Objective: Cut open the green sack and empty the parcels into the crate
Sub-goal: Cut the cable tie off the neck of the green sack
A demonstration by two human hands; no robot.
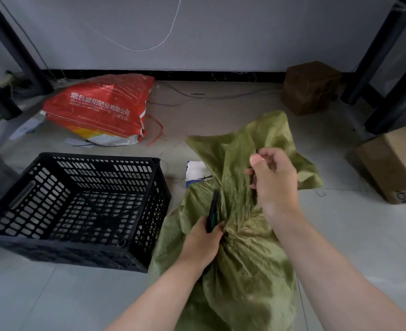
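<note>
The green woven sack (242, 259) stands on the floor right in front of me, its neck bunched together. My left hand (203, 242) grips the bunched neck and also holds a dark cutting tool (213, 210) that points upward. My right hand (272, 180) pinches the loose top of the sack higher up, with a thin dark tie or strap between its fingers. The black plastic crate (77, 206) sits to the left of the sack with nothing inside it. The parcels are hidden in the sack.
A red printed sack (101, 108) lies by the far wall. A white packet (196, 172) lies behind the green sack. Cardboard boxes stand at the back right (311, 87) and at the right edge (395, 163). Dark shelf legs (13, 44) flank both sides.
</note>
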